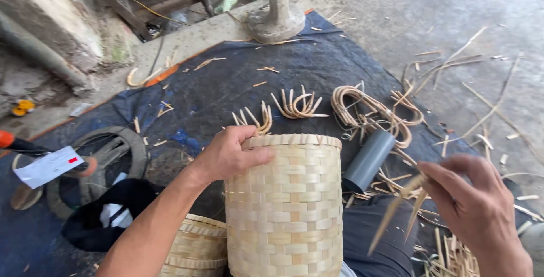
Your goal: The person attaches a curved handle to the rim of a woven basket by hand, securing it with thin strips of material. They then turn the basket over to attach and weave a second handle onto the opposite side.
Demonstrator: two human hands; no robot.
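Observation:
A tall woven bamboo basket [286, 209] stands upright in front of me. My left hand [231, 153] grips its rim at the left side, fingers curled over the edge. To the right, my right hand [473, 203] pinches a bent bamboo strip [396, 208], blurred, whose ends hang down beside the basket. A grey plastic tube [369, 160] lies just right of the basket's rim.
A second, lower woven basket [195, 248] sits at the lower left. Curved bamboo pieces [297, 106] and a coil of cane [368, 113] lie on the dark blue tarp [226, 84]. A black wheel [107, 158], a fan base [277, 19] and loose strips [453, 254] surround me.

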